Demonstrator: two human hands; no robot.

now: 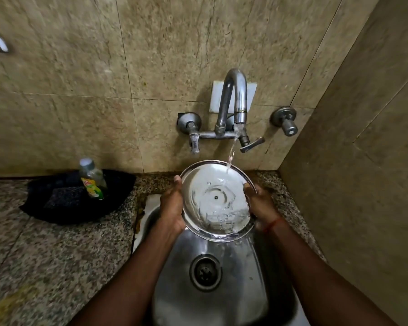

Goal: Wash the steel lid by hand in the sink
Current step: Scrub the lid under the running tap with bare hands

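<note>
A round steel lid [217,198] is held tilted above the steel sink [222,290], its inner side facing me. Water runs from the curved tap [236,95] onto the lid's upper right part and pools at its lower rim. My left hand [172,208] grips the lid's left edge with the thumb over the rim. My right hand [260,205] grips the right edge, fingers curled over the rim. A red thread circles my right wrist.
A black tray [64,210] on the granite counter [45,267] at the left holds a dish-soap bottle [93,178] and a dark scrub pad [66,196]. The drain [205,272] lies below the lid. Tiled walls stand behind and close on the right, with a separate wall valve [285,121].
</note>
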